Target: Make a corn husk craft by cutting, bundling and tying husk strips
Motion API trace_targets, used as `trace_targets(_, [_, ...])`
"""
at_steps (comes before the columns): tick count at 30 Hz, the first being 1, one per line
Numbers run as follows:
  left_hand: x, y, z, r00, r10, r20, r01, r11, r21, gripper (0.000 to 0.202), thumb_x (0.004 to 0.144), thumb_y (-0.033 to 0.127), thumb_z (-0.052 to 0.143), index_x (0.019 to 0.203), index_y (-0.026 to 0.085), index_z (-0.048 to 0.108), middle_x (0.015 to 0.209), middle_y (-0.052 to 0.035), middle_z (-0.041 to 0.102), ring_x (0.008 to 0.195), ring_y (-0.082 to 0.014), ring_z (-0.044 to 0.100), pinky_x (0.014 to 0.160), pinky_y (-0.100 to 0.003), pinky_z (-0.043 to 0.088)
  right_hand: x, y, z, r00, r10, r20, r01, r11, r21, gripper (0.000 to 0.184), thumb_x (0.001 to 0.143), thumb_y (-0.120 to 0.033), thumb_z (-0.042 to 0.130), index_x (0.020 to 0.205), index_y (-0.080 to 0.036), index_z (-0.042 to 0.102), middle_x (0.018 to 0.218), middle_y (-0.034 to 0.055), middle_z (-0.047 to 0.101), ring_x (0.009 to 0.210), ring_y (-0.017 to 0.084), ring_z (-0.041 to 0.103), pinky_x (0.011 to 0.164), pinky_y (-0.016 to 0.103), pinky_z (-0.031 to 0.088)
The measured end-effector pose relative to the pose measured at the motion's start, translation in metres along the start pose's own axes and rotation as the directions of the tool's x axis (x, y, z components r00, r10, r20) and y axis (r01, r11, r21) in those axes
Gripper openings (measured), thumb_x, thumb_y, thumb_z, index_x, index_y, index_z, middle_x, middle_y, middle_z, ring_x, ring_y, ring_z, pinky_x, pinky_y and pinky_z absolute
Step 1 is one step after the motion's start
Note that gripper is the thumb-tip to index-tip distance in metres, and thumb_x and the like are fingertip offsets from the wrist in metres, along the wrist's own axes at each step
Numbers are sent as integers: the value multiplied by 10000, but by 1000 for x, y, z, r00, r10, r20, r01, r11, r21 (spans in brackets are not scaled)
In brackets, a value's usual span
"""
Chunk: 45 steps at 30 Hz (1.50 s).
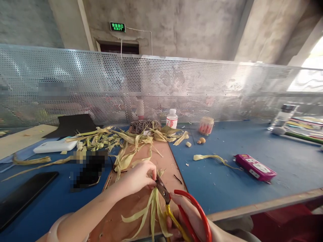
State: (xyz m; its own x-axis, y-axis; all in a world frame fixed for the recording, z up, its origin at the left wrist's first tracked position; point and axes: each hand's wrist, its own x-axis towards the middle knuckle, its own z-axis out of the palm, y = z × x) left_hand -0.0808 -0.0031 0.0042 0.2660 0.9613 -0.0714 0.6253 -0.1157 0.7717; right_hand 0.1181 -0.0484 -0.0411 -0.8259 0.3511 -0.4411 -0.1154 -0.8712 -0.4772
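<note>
My right hand [185, 210] grips a pair of scissors [165, 195] with one red and one yellow handle. Their dark blades reach up-left to the fingers of my left hand [143, 174]. Its thumb and fingers are pinched on a bundle of dried corn husk strips [152, 210]. The strips fan out below the pinch, and short ends stick up beyond it. Whether the blades are closed on the husk is hidden by the fingers. Beneath both hands lies a brown board [161, 154].
More dried husks [126, 158] spread over the board's far end. Phones [27, 191] lie on the blue table at left. A white bottle [172, 119], a clear jar [206, 126] and a purple packet [254, 168] stand or lie to the right. A perforated metal screen [161, 87] closes the back.
</note>
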Motion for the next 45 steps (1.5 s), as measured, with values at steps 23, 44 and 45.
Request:
trace_targets(23, [-1,-3,1,999,5,34,-4,999,-38,62,645,158,606,653,131,550,1126,-80,504,595,-132,636,539,-286,546,1,-3,11,991,10,-130,-22,995,-93,607,895,-587,202,541,-154,437,439,-57,331,326,22,241,307,108,163])
trace_targets(44, [21,26,8,912,408,48,-378,787,488,125,809,172,537,776,196,655,812,-17,670,769,-161,607,693,-243,415,-90,-67,-6,925,-378,30,379,925,-19,518,833,-631,354,766,-148,530,624,-38,311,473,64,246,338,169,192])
trace_targets(45, [26,29,14,894,434,110,-427,753,500,155,820,157,519,816,196,669,854,-31,674,805,-170,615,723,-249,421,-92,-67,-10,919,-394,19,394,919,-22,522,830,-637,358,755,-149,528,623,-38,307,474,64,244,339,168,198])
